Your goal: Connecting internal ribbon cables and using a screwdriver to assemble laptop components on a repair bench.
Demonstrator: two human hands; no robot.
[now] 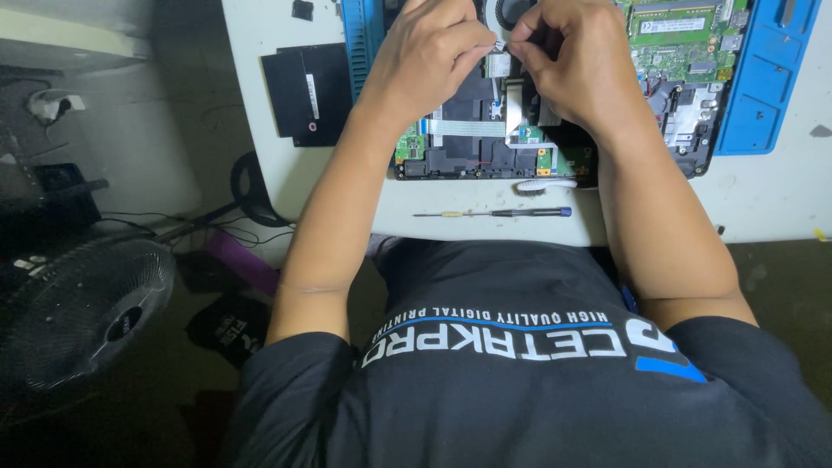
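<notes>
From the head camera, you are looking straight down over your own chest and dark printed shirt at a white table (pixel 763 199). An opened laptop (pixel 485 147) lies on a blue work mat (pixel 763 95) toward the far edge of the table, its inner parts bared: a green circuit board (pixel 685 43) on the right side, a round fan (pixel 503 10) at the far edge, and flat white ribbon cables (pixel 468 128) running across the black middle.

Your left hand (pixel 429 56) and your right hand (pixel 572 56) meet over the far middle of the laptop, knuckles almost touching. Both are curled, with the fingertips drawn together in a pinch on a small pale connector piece (pixel 500 45) that sits between them, just above a small board. How firmly each one grips it you cannot tell, as the fingers hide most of it.

Near the front edge of the table a slim screwdriver (pixel 494 212) with a black handle and blue cap lies parallel to the edge, well apart from both hands. Just behind it, against the laptop's near side, lies a small white brush (pixel 546 184). A flat black cover panel (pixel 308 94) rests at the table's left edge. On the floor to your left stands a black fan (pixel 82 312).
</notes>
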